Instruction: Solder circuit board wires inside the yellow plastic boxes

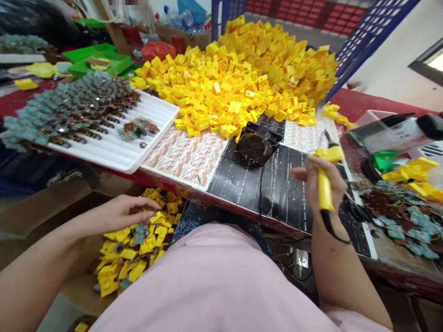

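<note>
My left hand (121, 213) hovers above a cardboard box (51, 198) beside my lap, its fingers stretched out and slightly apart, holding nothing I can see. Below it in the box lie many yellow plastic housings (129, 253), with a grey-green piece (140, 234) among them. On the right, my right hand (323, 184) is wrapped round the yellow handle of a soldering iron (325, 190). The iron's metal tip points up and away from me, over the table. Its black cord hangs down by my wrist.
A large heap of yellow housings (238, 83) spills from a blue crate (363, 46). A white ribbed tray (155, 120) carries rows of wired assemblies (76, 106). A small black fan (254, 147) stands mid-table. Loose circuit pieces (411, 226) pile up at right.
</note>
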Demonstrator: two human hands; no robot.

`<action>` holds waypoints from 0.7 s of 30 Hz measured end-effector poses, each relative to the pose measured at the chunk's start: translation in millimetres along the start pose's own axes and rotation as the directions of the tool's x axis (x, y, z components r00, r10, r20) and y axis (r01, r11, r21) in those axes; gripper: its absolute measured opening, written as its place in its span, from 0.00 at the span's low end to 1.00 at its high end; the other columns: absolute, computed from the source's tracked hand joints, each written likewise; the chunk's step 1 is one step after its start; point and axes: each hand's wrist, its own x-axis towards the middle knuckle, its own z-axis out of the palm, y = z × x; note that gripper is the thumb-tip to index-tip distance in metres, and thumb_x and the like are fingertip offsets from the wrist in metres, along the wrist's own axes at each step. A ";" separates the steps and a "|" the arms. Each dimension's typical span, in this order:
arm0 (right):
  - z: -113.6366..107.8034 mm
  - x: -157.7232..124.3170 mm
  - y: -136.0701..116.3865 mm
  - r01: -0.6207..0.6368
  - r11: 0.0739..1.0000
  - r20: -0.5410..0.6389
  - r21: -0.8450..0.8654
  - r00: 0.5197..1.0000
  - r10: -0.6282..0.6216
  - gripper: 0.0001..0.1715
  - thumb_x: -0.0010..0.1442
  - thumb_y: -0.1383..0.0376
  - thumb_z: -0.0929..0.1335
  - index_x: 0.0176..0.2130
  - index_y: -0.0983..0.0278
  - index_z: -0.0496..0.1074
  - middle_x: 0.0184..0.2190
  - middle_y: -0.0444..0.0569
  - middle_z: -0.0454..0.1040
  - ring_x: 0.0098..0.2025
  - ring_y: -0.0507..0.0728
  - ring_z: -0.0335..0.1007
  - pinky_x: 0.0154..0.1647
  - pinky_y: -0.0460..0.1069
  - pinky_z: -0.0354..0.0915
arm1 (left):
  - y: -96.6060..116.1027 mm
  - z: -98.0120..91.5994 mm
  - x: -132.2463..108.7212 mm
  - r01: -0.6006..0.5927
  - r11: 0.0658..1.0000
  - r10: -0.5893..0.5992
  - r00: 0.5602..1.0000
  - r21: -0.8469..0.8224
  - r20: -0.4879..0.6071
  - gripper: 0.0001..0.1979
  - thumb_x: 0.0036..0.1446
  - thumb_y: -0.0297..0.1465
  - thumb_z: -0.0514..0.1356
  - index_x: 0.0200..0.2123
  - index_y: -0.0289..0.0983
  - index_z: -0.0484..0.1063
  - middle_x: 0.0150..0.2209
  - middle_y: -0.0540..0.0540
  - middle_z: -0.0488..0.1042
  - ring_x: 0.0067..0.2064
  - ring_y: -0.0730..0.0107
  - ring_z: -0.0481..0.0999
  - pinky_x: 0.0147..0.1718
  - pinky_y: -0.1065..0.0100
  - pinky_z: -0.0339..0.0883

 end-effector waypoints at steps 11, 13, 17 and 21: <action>59.4 66.5 29.9 -0.003 0.995 0.251 -0.096 0.968 0.027 0.38 0.50 0.42 0.81 0.52 0.56 0.73 0.41 0.47 0.82 0.40 0.61 0.82 0.50 0.62 0.79 | 162.0 -69.1 258.4 -0.153 0.873 0.297 0.920 0.463 -0.255 0.20 0.66 0.36 0.54 0.51 0.37 0.81 0.51 0.42 0.85 0.52 0.62 0.81 0.57 0.61 0.72; 42.0 50.3 22.2 0.007 0.994 0.245 -0.110 0.969 0.021 0.38 0.50 0.41 0.81 0.52 0.54 0.74 0.43 0.47 0.83 0.41 0.62 0.83 0.50 0.61 0.80 | 188.3 -49.3 292.5 -0.197 0.760 0.371 0.914 0.619 -0.165 0.21 0.68 0.32 0.52 0.57 0.36 0.79 0.57 0.40 0.82 0.59 0.61 0.80 0.61 0.60 0.71; -0.3 11.0 6.8 -0.002 0.989 0.199 -0.148 0.980 0.032 0.34 0.54 0.39 0.79 0.50 0.54 0.74 0.45 0.48 0.84 0.41 0.61 0.85 0.44 0.56 0.83 | 233.1 15.1 342.2 -0.349 0.643 0.445 0.895 0.682 0.039 0.22 0.71 0.39 0.56 0.62 0.40 0.77 0.69 0.43 0.73 0.73 0.56 0.67 0.74 0.51 0.56; -26.4 -15.7 1.0 0.030 0.967 0.124 -0.253 0.992 0.001 0.27 0.58 0.47 0.79 0.51 0.54 0.74 0.46 0.47 0.84 0.42 0.59 0.86 0.44 0.51 0.84 | 257.8 68.3 378.7 -0.337 0.585 0.391 0.914 0.738 0.107 0.37 0.67 0.49 0.61 0.71 0.34 0.68 0.78 0.31 0.51 0.81 0.36 0.42 0.76 0.33 0.35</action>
